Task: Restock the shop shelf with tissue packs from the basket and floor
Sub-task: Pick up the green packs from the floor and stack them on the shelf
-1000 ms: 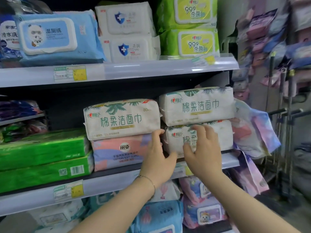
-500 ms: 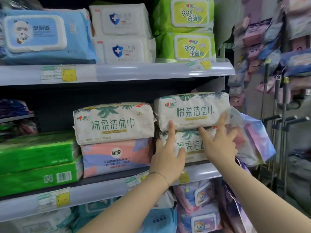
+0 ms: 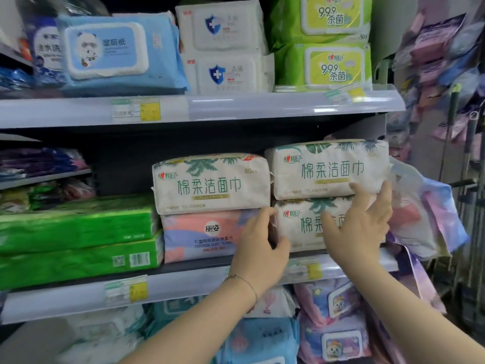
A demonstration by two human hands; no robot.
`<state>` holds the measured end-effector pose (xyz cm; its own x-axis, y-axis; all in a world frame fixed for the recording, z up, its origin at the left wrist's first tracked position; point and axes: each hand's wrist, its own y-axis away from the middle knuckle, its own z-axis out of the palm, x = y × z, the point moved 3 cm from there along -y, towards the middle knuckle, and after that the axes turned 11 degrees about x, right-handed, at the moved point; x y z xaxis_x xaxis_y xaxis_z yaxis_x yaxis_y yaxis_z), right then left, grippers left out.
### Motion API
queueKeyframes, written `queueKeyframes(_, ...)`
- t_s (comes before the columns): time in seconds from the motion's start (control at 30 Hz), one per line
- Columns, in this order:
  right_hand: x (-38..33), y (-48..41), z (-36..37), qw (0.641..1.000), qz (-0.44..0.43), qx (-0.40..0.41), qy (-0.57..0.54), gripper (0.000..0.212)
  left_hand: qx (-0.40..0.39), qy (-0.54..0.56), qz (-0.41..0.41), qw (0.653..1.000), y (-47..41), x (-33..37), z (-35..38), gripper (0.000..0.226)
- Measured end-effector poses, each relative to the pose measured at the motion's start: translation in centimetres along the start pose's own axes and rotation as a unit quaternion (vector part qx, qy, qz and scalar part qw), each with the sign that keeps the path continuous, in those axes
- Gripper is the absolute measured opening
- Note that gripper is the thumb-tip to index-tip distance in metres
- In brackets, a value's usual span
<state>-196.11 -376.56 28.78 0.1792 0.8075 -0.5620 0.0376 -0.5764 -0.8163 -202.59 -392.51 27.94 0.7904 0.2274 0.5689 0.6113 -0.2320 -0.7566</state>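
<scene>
Head camera, and both forearms reach up from the bottom of the frame, a thin bracelet (image 3: 246, 281) on the left wrist. Below the hands, blue and purple wipe packs (image 3: 338, 324) sit on the bottom level. Just under the wrists runs the shelf edge (image 3: 183, 285) with its yellow price tags.

Left hand (image 3: 258, 248): fingers curl into the dark gap at the left end of the lower white pack (image 3: 301, 227), thumb on its front, so it grips that end. Right hand (image 3: 359, 229): fingers spread and fairly straight, palm flat against the front of the same pack, fingertips (image 3: 357, 187) touching the bottom edge of the upper white pack (image 3: 328, 169) stacked on it. Nothing is clasped in that hand.

Just left of the left hand lies a pink pack (image 3: 202, 235) with another white pack (image 3: 210, 185) on top. Further left, two green packs (image 3: 76, 224) are stacked. Right of the right hand, a soft pastel bag (image 3: 430, 216) bulges past the shelf end.

High above both hands, the top shelf (image 3: 236, 106) carries a blue wipes pack (image 3: 115, 51), two shield-marked packs (image 3: 223, 48) and two lime packs (image 3: 322, 43).
</scene>
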Motion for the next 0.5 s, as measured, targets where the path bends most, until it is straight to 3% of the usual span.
queueKeyframes(0.07,-2.0,2.1,0.6,0.995,-0.08,0.002,-0.051,0.057,0.024,-0.04,-0.008,0.999,0.4,-1.1,-2.3,0.026)
queueKeyframes(0.17,-5.8,5.4,2.0,0.972,-0.221,-0.024,-0.079,0.05,0.064,-0.083,-0.036,0.994,0.6,-2.9,-6.0,0.026)
queueKeyframes(0.3,-10.7,9.1,4.4,0.918,-0.375,-0.103,-0.071,0.047,0.13,-0.119,-0.092,0.98,0.8,-5.4,-9.9,0.059)
queueKeyframes(0.37,-12.4,10.3,5.8,0.881,-0.447,-0.145,-0.047,0.052,0.106,-0.113,-0.133,0.979,0.7,-6.3,-10.6,0.08)
queueKeyframes(0.5,-13.9,11.3,8.3,0.816,-0.543,-0.192,-0.033,0.055,0.063,-0.078,-0.188,0.977,0.1,-7.1,-10.3,0.097)
